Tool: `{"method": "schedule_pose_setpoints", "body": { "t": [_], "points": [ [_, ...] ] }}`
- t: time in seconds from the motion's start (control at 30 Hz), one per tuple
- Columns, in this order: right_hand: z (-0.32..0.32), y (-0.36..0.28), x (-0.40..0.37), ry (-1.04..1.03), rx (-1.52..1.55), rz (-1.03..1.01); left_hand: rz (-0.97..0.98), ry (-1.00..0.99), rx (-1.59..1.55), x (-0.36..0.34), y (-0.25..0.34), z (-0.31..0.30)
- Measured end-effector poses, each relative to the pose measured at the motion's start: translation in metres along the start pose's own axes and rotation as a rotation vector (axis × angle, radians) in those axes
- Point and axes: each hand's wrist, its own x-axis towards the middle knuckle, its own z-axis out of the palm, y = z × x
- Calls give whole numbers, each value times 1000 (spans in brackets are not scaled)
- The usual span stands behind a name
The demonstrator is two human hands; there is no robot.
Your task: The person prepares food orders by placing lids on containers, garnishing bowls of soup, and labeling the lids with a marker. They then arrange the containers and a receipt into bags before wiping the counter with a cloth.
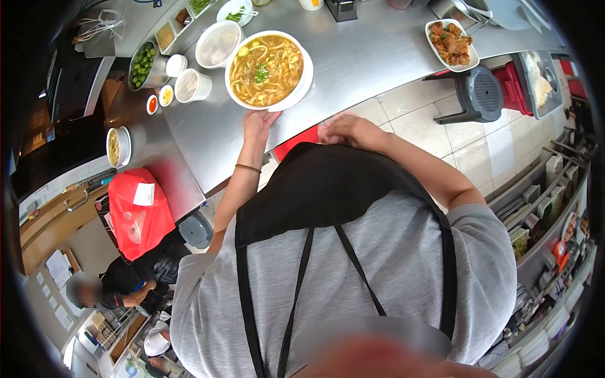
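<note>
The noodle bowl [265, 69] sits at the near edge of the counter [359, 57]. Left of it stand a large tub [217, 45] and, nearer, a small tub [192, 85]; farther left are two sauce cups [159, 99] and a basin [154, 77]. The herb dish [237, 11] lies beyond the large tub. Far right is the meat dish [452, 45], with a stool [482, 94] on the floor [409, 116] nearby.

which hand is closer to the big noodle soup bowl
Left. The left hand is right at the near edge of the bowl; the right hand is off to the right, apart from it.
</note>
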Motion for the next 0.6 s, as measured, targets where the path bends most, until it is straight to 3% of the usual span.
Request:
{"method": "schedule_pose_setpoints", "body": {
  "t": [0.03, 0.07, 0.1, 0.13, 0.2, 0.23, 0.3, 0.33, 0.47, 0.53, 0.57, 0.6],
  "points": [
    [-16, -11, 7, -48, 206, 144, -3, 1, -56, 0, -1, 2],
    [-41, -27, 22, -10, 837, 558, -3, 2, -53, 1, -2, 3],
    [-35, -7, 28, 257, 187, 216, -11, -1, -77, 2, -3, 3],
    [-30, 19, 40, 472, 156, 275, -20, 0, -102, 1, -5, 3],
    [-44, 20, 75, 705, -82, 175, -24, -5, -147, -8, -6, 8],
    [-32, 33, 84, 700, -78, 173, -23, 1, -150, -11, -5, 9],
    [3, 57, 100, 445, -556, 187, -48, 5, -126, -11, -1, 9],
    [16, 20, 101, 446, -590, 325, -45, 7, -128, -9, -1, 7],
    [29, -19, 83, 192, -504, 225, -56, -62, -69, -6, -1, -2],
    [25, -1, 68, -118, -208, -221, -122, -109, -13, 3, 5, -18],
    [0, -13, 71, -118, -210, -229, -114, -108, -14, 1, 12, -22],
    [-45, -38, 81, -214, 140, 246, 8, 5, 118, -3, 23, -23]
  ]
}}
